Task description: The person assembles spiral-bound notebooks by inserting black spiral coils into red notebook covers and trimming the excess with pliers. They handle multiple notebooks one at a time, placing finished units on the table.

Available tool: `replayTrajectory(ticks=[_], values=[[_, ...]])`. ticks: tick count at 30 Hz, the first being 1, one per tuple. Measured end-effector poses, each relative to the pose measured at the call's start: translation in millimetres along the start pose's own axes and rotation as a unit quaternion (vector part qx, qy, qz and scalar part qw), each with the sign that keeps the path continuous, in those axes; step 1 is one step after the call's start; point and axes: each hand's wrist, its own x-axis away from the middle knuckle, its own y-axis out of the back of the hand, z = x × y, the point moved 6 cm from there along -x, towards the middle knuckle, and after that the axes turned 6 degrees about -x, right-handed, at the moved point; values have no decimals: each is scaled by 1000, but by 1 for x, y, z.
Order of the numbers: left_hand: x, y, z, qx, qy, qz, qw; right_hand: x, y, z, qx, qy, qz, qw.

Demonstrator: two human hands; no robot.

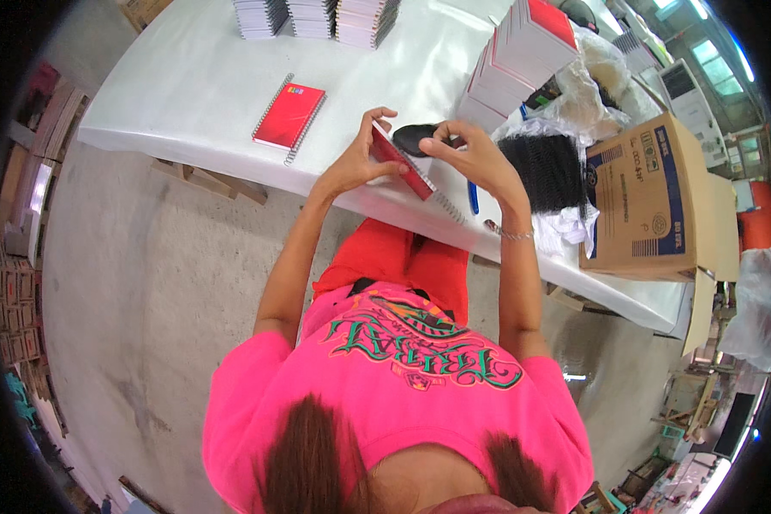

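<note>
Held notebook (415, 180): smooth red cover, metallic-looking wire coil (450, 208). Black oval item (409, 140) matt; counter (171, 107) glossy, smooth. At right, carton (632, 204) of matt cardboard, crinkled shiny plastic wrap (584, 83); floor (180, 240) matt concrete.

I saw one spiral notebook (289, 116) lying on the left of the bench (167, 90), with three spiral notebook stacks (308, 19) behind it. To its right, above the near edge, the left hand (349, 167) held a second notebook (417, 182); just right of that, the right hand (481, 159) held a rounded object (413, 139). Further right I made out piled books (507, 81) behind, a pen-like tool (473, 198) near the front edge, a wiry bundle (540, 176), then a cardboard carton (630, 206).
</note>
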Motion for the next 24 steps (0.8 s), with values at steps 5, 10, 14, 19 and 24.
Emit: replayTrajectory(ticks=[5,10,14,19,24], values=[[-3,4,-3,20,-9,-4,1000,-4,-5,2,-61,-64,50,995],[-1,-2,1,29,9,11,999,-14,-5,-14,94,-71,-3,993],[-1,0,-2,-5,-1,-5,1000,-13,-9,-43,-26,-114,-11,993],[-2,2,-1,46,15,4,999,-9,-19,-35,-113,-165,152,968],[-3,-2,-5,32,-14,14,999,-8,-20,-33,-157,-135,93,974]])
